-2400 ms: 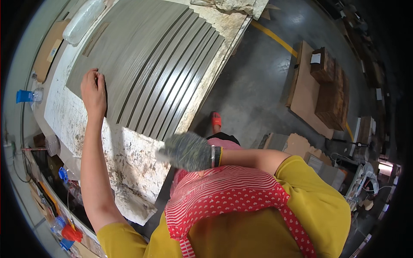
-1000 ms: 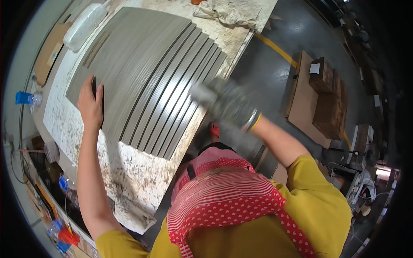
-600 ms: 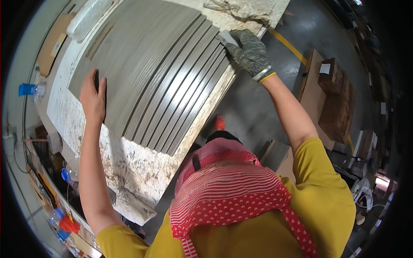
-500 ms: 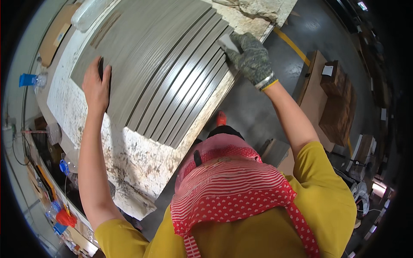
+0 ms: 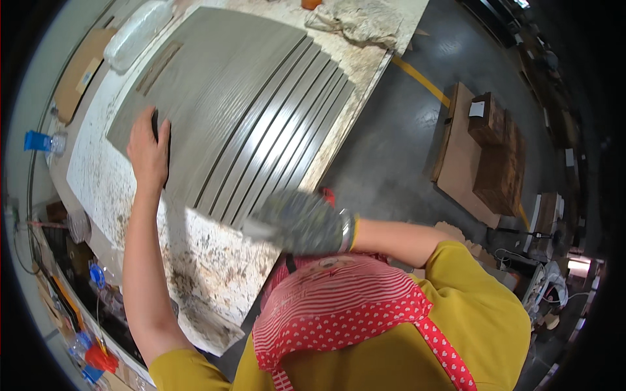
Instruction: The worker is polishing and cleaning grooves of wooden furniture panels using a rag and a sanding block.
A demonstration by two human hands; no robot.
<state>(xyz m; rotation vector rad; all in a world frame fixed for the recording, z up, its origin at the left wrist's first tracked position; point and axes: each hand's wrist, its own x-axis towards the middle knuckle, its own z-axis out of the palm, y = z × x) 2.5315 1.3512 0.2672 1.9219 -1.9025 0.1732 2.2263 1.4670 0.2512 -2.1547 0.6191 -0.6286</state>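
Observation:
Grey wood-grained boards (image 5: 215,78) lie in a stepped stack, their near-right edges showing as several parallel strips. My bare left hand (image 5: 149,146) rests on the top board near its left edge, thumb apart from the fingers. A dark patch shows between thumb and fingers; I cannot tell if it is shadow. At the near right corner of the stack is my right hand (image 5: 297,221), in a grey-green knitted glove and smeared by motion. Its fingers are closed round a small pale block (image 5: 259,229), held against or just over the board edges.
Under the boards is a paint-spotted white worktable (image 5: 215,257). A crumpled cloth (image 5: 362,23) lies at its far end, a clear plastic-wrapped bundle (image 5: 137,36) at far left. Blue-capped bottle (image 5: 57,142) stands left. Brown cartons (image 5: 499,163) sit on the floor at right.
My right hand has swept with the pale block from the far right corner of the boards to their near corner. My left hand keeps its place on the top board. The view has shifted slightly.

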